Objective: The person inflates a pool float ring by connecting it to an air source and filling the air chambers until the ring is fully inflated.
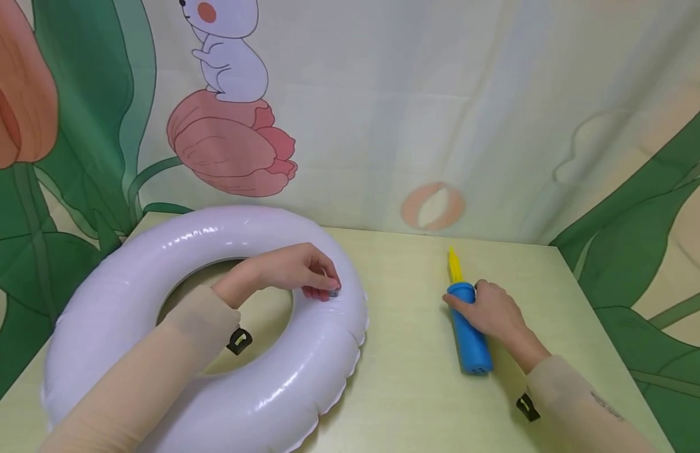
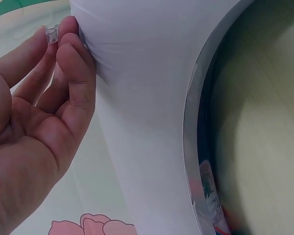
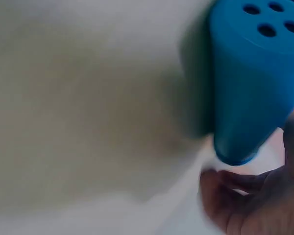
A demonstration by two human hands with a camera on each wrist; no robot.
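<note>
A white inflatable swim ring [image 1: 118, 296], plump with air, lies on the left of the table. My left hand [image 1: 296, 270] reaches over its hole and pinches the small clear valve [image 2: 52, 34] on its right side between thumb and fingertips. To the right is a blue hand pump [image 1: 469, 333] with a yellow nozzle [image 1: 454, 264] pointing away from me. My right hand [image 1: 497, 308] holds the pump near its nozzle end, thumb across the top. In the right wrist view the pump's holed end faces the camera, and the fingers [image 3: 215, 196] are blurred.
The pale table [image 1: 406, 377] shows between ring and pump. Behind it hangs a curtain [image 1: 372, 126] printed with flowers and a white animal. Inside the ring's hole, a printed patch [image 2: 213, 196] shows in the left wrist view. Black straps [image 1: 239, 340] dangle from both wrists.
</note>
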